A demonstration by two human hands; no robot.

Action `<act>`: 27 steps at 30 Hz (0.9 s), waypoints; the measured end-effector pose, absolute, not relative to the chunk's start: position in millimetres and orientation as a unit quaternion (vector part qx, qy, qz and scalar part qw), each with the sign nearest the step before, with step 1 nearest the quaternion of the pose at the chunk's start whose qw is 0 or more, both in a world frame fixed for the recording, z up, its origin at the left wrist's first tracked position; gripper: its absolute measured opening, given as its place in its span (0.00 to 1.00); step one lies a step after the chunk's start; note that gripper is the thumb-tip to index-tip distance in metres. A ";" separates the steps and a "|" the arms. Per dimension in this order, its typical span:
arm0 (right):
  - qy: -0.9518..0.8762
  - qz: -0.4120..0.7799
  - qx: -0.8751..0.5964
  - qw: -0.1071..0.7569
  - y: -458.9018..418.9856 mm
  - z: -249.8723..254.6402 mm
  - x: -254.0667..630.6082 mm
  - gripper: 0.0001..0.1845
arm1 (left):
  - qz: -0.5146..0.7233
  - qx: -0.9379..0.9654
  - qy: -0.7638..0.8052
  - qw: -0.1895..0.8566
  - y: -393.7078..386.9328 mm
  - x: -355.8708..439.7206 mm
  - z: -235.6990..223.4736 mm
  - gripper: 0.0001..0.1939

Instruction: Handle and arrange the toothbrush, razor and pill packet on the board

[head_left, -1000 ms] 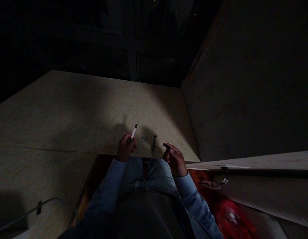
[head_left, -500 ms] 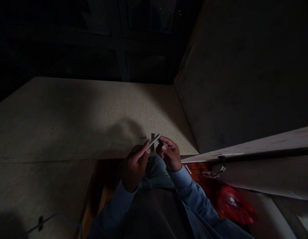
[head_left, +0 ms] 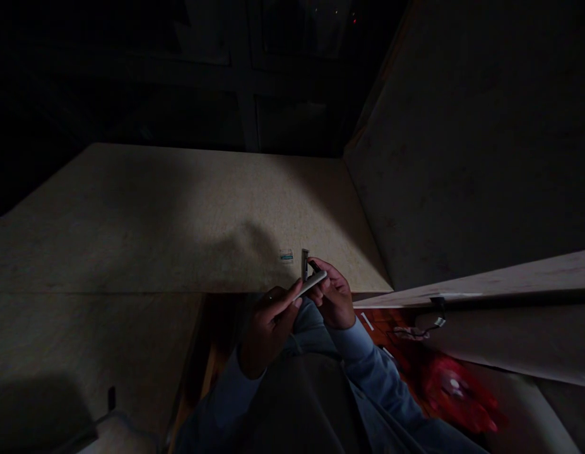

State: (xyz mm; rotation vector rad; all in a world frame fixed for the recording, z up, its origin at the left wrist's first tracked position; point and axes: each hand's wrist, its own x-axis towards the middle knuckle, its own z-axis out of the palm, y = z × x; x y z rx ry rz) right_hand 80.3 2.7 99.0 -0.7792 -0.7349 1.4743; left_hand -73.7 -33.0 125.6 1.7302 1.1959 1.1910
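My left hand (head_left: 272, 325) is closed, thumb and fingers pinching one end of a slim, light-coloured flat object (head_left: 311, 285) seen nearly edge-on. My right hand (head_left: 336, 295) is closed at its other end, with a small black piece (head_left: 314, 266) in its fingers just beyond the object. Whether the black piece touches the object I cannot tell. Beyond the hands, a narrow dark item with a pale edge (head_left: 305, 260) lies near the table's front edge, its lower part hidden. To its left is a small clear packet with a teal stripe (head_left: 286, 256).
The pale tabletop (head_left: 188, 221) reaches back to a dark window. A tall panel (head_left: 462, 157) rises at the right. On the floor lie a red plastic bag (head_left: 462, 394) and a dark cable (head_left: 441, 312). Another cord (head_left: 126, 422) is at lower left. The light is dim.
The view has shifted, so the scene sits further right. The light object's far end has come down in front of the black piece, towards my right thumb. Both hands keep their hold.
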 end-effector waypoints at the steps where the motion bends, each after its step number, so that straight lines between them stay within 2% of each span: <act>1: -0.323 0.643 -0.336 0.608 2.1 98.5 79.0 0.30 | 0.463 0.661 0.476 0.350 -34.0 -75.2 124.3 0.17; 6: -0.334 0.663 -0.298 0.600 0.2 102.5 72.5 0.28 | 0.468 0.626 0.549 0.297 -36.2 -79.5 117.8 0.18; 10: -0.328 0.666 -0.289 0.604 -0.9 104.6 69.5 0.26 | 0.474 0.642 0.543 0.261 -38.4 -78.0 118.6 0.18; 21: -0.334 0.641 -0.333 0.605 -3.6 103.2 73.1 0.30 | 0.468 0.682 0.475 0.301 -48.7 -74.9 128.1 0.20; 27: -0.329 0.663 -0.301 0.601 -4.7 102.1 72.5 0.28 | 0.472 0.668 0.522 0.240 -48.8 -74.2 121.6 0.19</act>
